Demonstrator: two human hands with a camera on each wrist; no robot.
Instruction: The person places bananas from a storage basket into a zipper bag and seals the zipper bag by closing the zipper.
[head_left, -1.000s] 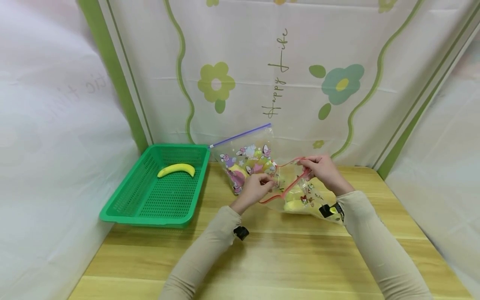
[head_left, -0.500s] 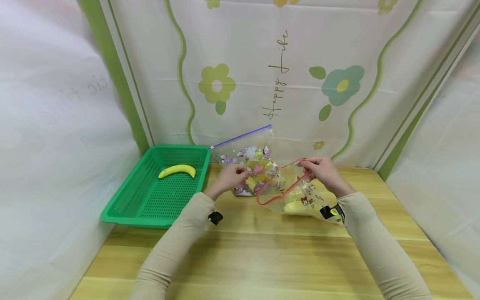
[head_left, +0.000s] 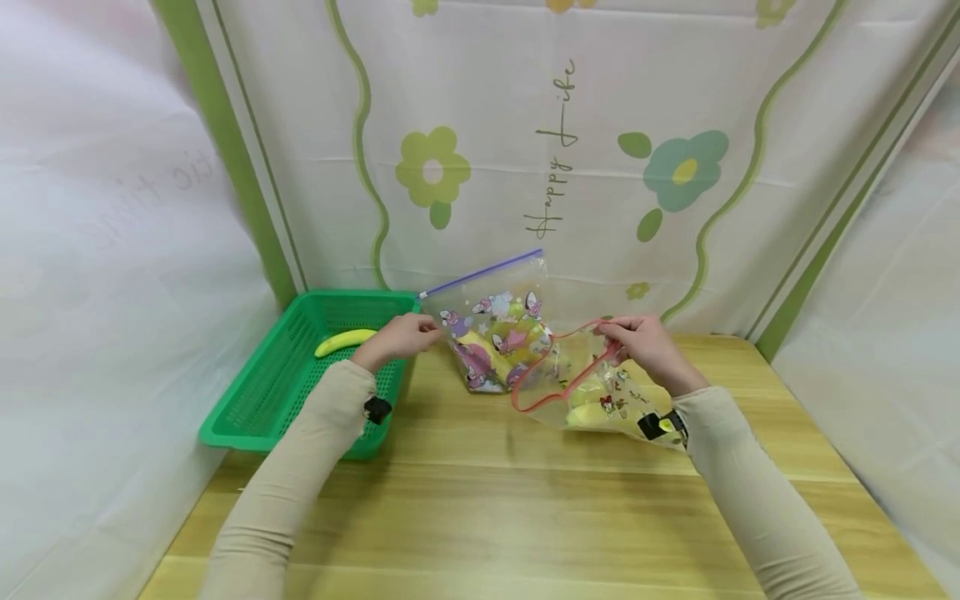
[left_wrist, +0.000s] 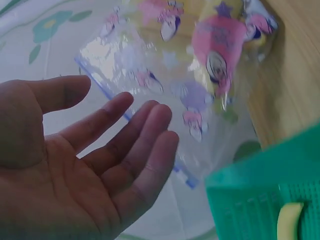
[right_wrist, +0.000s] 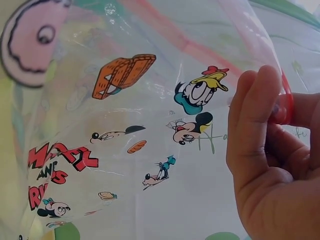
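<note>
Red-rimmed zip bag [head_left: 592,387], mouth open, fruit inside, on worktop [head_left: 525,500] right of green basket [head_left: 300,392]: right hand [head_left: 648,346] pinches its rim; left hand [head_left: 397,337], fingers spread and empty, over basket's banana [head_left: 343,340], not yet bagged.
</note>
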